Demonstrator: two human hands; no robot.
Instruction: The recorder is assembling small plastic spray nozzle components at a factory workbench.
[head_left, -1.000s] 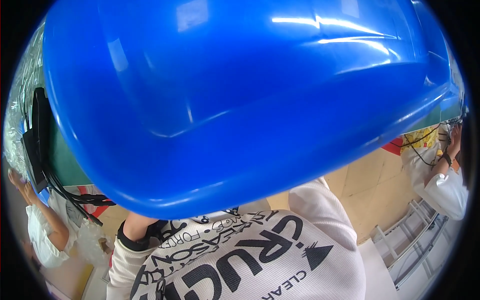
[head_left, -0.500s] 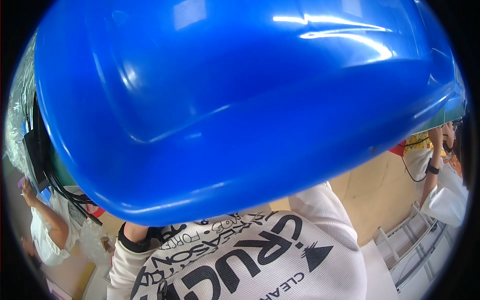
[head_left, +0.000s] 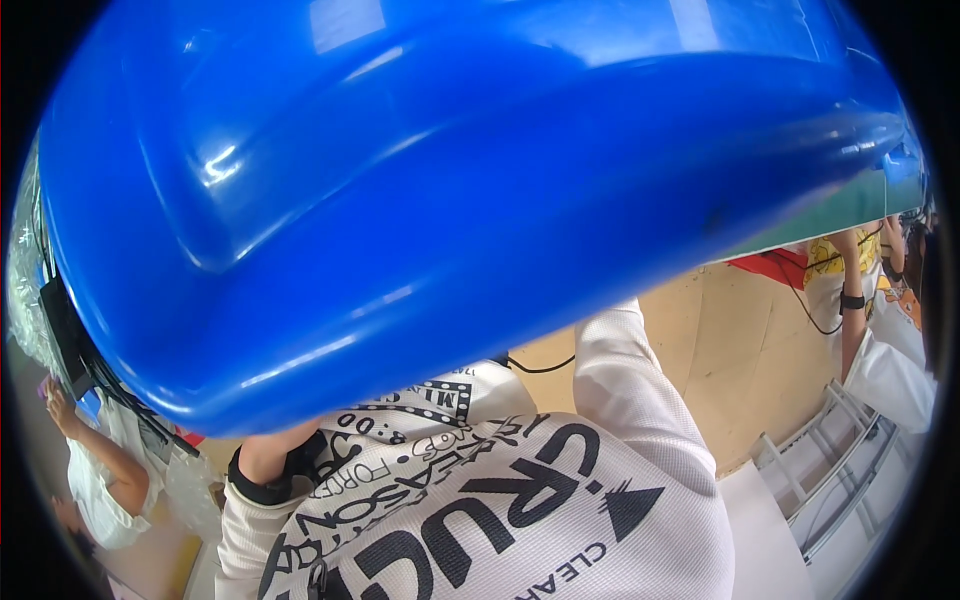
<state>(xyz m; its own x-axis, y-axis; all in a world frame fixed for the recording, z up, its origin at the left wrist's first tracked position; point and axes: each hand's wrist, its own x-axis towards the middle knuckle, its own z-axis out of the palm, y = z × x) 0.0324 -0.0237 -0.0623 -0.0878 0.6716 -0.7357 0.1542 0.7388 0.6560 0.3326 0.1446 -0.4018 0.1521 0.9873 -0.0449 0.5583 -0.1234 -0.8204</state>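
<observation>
Across the front of the chest: a large, glossy blue plastic piece (head_left: 400, 230) fills the upper view, tilted, its lower edge sloping down to a rounded left corner. A green tabletop (head_left: 830, 222) shows past its right side.
Left hand: only the wrist end of the left hand (head_left: 283, 443) shows, above a black wristband (head_left: 265, 493), beneath that corner; whether the fingers are spread or pinching cannot be told.
Right hand: the right hand is out of sight behind the piece, past a pale sleeve (head_left: 640, 380); its grip cannot be told.
Handling: it looks bulky yet probably light for its size, stiff with slight flex, slick, and unlikely to break.
Where to hold: the rounded rim, one hand toward each end, seems best.
Hard to make out: the top is cut off, the underside hidden, and the dark cables (head_left: 130, 400) at left partly covered.
</observation>
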